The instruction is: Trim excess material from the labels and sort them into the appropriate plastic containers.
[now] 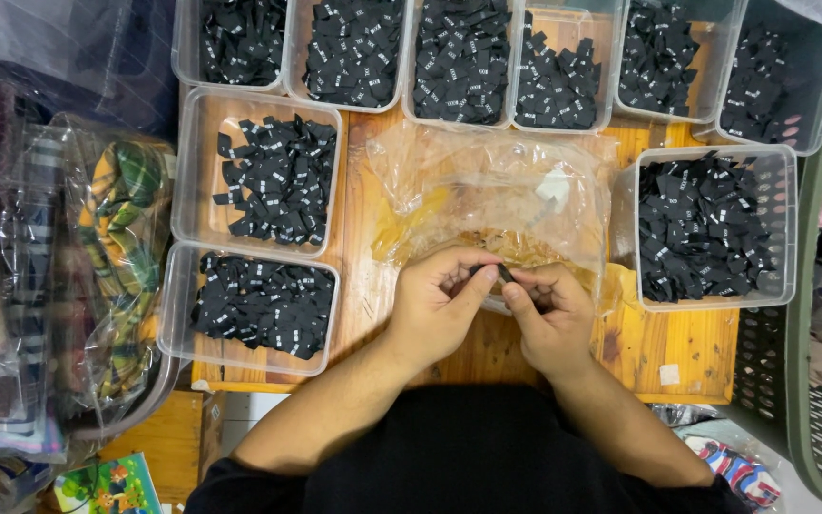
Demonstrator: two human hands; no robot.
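Note:
My left hand (pixel 440 303) and my right hand (pixel 546 312) meet over the middle of a small wooden table (pixel 663 338). Between their fingertips they pinch a small black fabric label (pixel 494 272). Both hands rest on the near edge of a crumpled clear plastic bag (pixel 487 195) that lies spread on the table. Clear plastic tubs of the same black labels with small white marks surround the hands: two on the left (pixel 273 176) (pixel 259 305), one on the right (pixel 711 224), and a row along the back (pixel 459 57).
Plastic-wrapped checked fabric (pixel 121 238) is heaped in a bin at the left. A dark green mesh basket (pixel 811 419) with clothes stands at the right. A colourful booklet (pixel 107 485) lies on the floor at the lower left.

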